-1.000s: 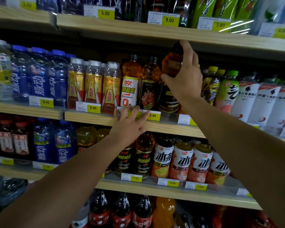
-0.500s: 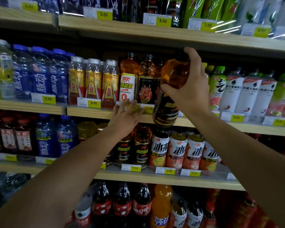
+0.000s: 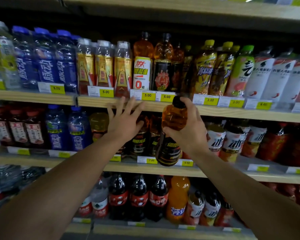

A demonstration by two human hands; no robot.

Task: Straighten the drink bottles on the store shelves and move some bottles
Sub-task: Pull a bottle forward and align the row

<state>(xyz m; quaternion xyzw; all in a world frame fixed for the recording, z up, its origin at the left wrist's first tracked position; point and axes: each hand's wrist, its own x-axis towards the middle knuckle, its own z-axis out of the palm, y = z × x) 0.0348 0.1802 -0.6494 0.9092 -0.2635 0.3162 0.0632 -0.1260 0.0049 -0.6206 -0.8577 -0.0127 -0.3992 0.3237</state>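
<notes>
**Amber bottle held clear of the shelves**

The right hand grasps an amber drink bottle around its shoulder, thumb on the near side and fingers curled behind, one finger reaching up beside the black cap. The bottle hangs in the air in front of the shelving, tilted so its base swings toward the left, its cap level with the wooden edge of the upper shelf. Its upper part is clear orange-amber plastic with moulded ridges; the lower half wears a dark label with yellow characters and thin orange bands near the base.

The left hand holds nothing: its fingers are spread and straight, reaching toward the front edge of that same shelf, just left of the held bottle. Whether the fingertips touch the wood cannot be told.

Behind it, similar dark-labelled bottles stand on the middle shelf. On the upper shelf, two amber bottles stand beside a white-labelled one, above yellow price tags.
</notes>
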